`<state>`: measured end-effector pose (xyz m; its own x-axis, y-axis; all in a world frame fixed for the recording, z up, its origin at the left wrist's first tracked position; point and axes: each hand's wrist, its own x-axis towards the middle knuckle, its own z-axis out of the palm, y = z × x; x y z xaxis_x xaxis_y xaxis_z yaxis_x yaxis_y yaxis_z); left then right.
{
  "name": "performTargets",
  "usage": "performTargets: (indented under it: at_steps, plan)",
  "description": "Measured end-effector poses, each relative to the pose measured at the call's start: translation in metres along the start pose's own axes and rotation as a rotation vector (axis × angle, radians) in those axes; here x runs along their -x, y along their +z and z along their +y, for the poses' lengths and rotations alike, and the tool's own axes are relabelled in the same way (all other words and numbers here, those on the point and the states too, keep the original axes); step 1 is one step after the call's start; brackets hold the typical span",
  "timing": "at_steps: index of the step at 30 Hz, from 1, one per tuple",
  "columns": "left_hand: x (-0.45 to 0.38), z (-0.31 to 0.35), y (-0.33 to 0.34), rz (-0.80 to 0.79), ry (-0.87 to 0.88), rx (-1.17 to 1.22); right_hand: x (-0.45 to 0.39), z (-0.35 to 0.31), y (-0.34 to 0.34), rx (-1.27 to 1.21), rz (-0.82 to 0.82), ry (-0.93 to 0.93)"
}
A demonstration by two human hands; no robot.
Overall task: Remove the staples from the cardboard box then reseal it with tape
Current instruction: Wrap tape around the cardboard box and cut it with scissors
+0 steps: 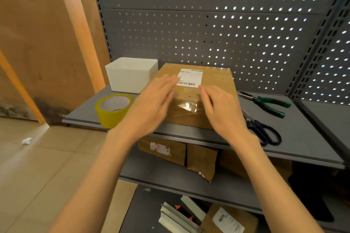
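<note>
A closed brown cardboard box point(216, 79) with a white shipping label point(190, 77) lies on the grey shelf point(295, 138). A strip of clear tape point(186, 106) runs over its top and down the near side. My left hand point(151, 100), blurred, hovers with straight fingers over the box's left part. My right hand point(221, 108) has its fingers laid flat on the tape near the box's front edge. A roll of yellowish tape point(111, 109) stands left of the box.
A white plastic bin point(130, 75) sits behind the tape roll. Green-handled pliers point(269, 104) and dark-handled scissors point(265, 130) lie right of the box. Brown parcels point(162, 149) fill the lower shelves. A perforated grey back panel point(208, 24) rises behind.
</note>
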<state>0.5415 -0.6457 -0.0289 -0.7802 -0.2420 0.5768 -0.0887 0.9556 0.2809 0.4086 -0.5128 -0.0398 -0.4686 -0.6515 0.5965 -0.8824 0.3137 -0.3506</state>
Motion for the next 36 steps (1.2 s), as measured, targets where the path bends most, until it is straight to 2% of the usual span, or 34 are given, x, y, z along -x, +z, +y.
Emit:
performTargets:
  at_steps: [3,6,9,12,16,23,28,36]
  plan:
    - [-0.019,0.014,0.030,-0.085,0.101,-0.117,-0.006,-0.002,0.005,0.103,-0.145,-0.100]
    - [-0.024,0.006,0.042,-0.137,0.121,-0.123,-0.008,0.008,0.008,0.256,-0.274,-0.087]
    - [-0.025,-0.008,0.040,-0.150,0.085,-0.068,-0.007,0.013,0.010,0.282,-0.251,-0.076]
    - [-0.030,-0.015,0.036,-0.197,0.026,-0.004,-0.009,0.012,0.011,0.200,-0.217,-0.054]
    - [-0.035,-0.019,0.034,-0.211,0.030,0.122,-0.013,0.014,0.011,0.099,-0.136,-0.029]
    - [-0.037,-0.029,0.030,-0.224,0.098,0.134,-0.003,0.017,0.022,0.282,0.122,-0.156]
    - [-0.033,-0.035,0.033,-0.246,0.116,-0.026,0.000,0.025,0.024,0.417,0.075,-0.237]
    - [-0.027,-0.034,0.036,-0.202,0.116,-0.072,0.004,0.023,0.020,0.335,-0.043,-0.183]
